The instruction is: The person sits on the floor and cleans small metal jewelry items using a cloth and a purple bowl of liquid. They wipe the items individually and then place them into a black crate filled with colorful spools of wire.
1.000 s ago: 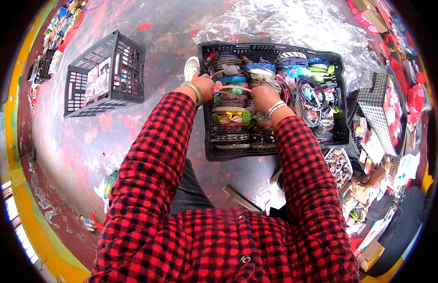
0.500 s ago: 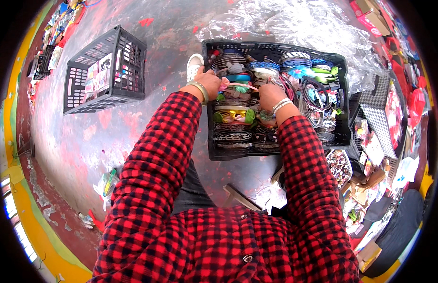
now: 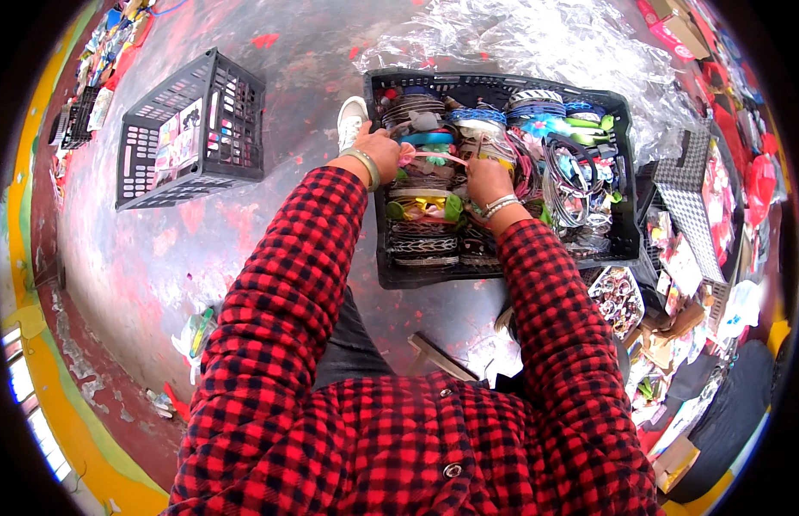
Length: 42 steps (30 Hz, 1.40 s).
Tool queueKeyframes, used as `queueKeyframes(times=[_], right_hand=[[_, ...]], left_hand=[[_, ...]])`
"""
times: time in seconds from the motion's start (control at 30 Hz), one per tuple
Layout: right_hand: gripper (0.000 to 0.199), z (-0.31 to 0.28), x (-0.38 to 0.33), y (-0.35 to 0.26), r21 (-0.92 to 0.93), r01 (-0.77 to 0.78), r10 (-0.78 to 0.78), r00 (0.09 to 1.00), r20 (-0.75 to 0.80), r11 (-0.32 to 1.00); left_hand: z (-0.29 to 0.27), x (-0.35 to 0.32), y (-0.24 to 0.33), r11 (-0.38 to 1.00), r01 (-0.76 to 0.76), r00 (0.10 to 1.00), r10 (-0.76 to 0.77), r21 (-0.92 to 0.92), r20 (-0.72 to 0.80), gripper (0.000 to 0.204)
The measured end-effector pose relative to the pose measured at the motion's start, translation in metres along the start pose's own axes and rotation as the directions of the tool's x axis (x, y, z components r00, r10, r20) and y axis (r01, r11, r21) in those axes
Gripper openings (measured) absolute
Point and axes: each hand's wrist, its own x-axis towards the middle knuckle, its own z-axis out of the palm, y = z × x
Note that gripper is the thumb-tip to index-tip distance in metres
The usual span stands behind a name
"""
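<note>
Pink headband [image 3: 446, 157] spans the two hands, above the left part of the black crate [image 3: 442, 276] packed with hair bands. Left hand [image 3: 380, 155] grasps the flowered end, placed much as half a second ago. Right hand [image 3: 489, 181], fingers curled on the other end, has shifted slightly toward the wearer, uncovering a yellowish patch [image 3: 502, 161] among the bands. Second crate [image 3: 212, 163], at left, unchanged.

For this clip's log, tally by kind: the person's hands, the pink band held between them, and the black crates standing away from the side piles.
Hands: 2 (left hand, right hand)
Pink bands held: 1 (pink band)
Black crates: 2 (crate of headbands, other crate at left)
Total: 5
</note>
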Motion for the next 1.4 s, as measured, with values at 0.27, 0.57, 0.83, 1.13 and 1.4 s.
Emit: queueKeyframes(times=[0.27,0.57,0.83,1.13,1.4], right_hand=[[0.017,0.004,-0.005,0.0,0.061,0.021,-0.021,1.0,0.004,0.998],[0.018,0.006,-0.008,-0.004,0.126,-0.026,0.026,1.0,0.005,0.992],[0.019,0.01,-0.009,0.005,0.104,-0.058,0.054,0.998,0.04,0.993],[0.018,0.0,-0.017,-0.002,0.119,-0.117,0.109,0.992,0.068,0.986],[0.018,0.006,-0.019,0.001,0.152,-0.109,0.099,0.993,0.071,0.982]], left_hand=[[-0.004,-0.002,0.003,0.999,-0.027,0.997,0.025,0.039,0.066,0.02],[-0.008,0.002,0.005,0.991,-0.001,0.99,-0.018,0.13,0.143,0.027],[0.001,0.005,0.005,0.993,-0.066,0.993,0.055,0.1,0.103,0.027],[-0.005,0.003,0.016,0.982,-0.069,0.994,0.052,0.178,0.1,0.023],[0.012,0.007,0.008,0.976,-0.08,0.994,0.063,0.204,0.088,0.021]])
